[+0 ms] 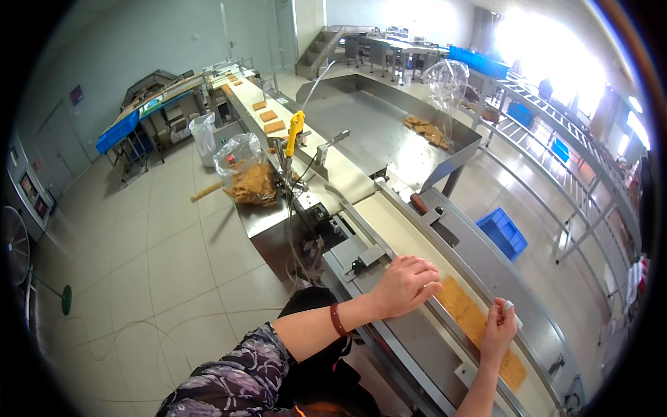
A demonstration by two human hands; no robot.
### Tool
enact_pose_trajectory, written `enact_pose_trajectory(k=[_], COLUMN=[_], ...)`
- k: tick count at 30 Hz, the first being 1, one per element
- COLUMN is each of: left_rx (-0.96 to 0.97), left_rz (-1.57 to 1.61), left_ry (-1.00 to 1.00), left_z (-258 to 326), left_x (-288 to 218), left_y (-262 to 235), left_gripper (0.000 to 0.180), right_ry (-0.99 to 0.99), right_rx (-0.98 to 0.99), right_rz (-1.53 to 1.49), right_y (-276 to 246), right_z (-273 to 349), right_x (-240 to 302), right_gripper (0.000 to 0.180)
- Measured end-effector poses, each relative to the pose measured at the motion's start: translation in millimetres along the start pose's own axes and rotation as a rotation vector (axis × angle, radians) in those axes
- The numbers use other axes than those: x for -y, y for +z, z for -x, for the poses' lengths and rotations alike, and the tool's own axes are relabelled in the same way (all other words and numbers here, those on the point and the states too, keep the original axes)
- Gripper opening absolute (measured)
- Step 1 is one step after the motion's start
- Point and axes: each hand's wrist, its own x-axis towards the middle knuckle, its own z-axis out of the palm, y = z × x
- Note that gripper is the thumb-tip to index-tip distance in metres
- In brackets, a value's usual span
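A narrow conveyor belt (393, 229) with metal side rails runs diagonally in front of me. Golden-brown flat biscuit-like pieces (455, 306) lie in a row along its near stretch. Over the left rail is my left hand (406, 286), its fingers curled together; their undersides are hidden. My right hand (499, 330) is closed in a pinch above the row, near the right rail. Something white shows at its fingertips, too small to name. Whether either hand grips a piece cannot be seen.
Farther up, square brown pieces (275, 126) ride the belt. A clear bag of brown pieces (253, 182) stands left, beside a yellow-handled tool (294, 132). Right are a large steel tray (368, 115), a blue crate (501, 233) and a metal roller rack (556, 132).
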Motion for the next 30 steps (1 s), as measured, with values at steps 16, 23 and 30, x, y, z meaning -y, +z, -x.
enact_pose_trajectory(k=[16, 23, 30], left_rx=[0.021, 0.031, 0.022], left_rz=[-0.030, -0.021, -0.030], left_ry=[-0.003, -0.007, 0.004], left_z=[0.8, -2.0, 0.1], left_x=[1.6, -1.8, 1.3], left_y=[0.8, -4.0, -0.8], left_gripper=[0.020, 0.022, 0.022], right_ry=[-0.026, 0.034, 0.004], right_rx=[0.009, 0.016, 0.023], right_rz=[-0.007, 0.032, 0.004], right_y=[1.3, -0.3, 0.4], right_z=[0.1, 0.5, 0.2], right_x=[0.1, 0.4, -0.2], right_gripper=[0.014, 0.014, 0.016])
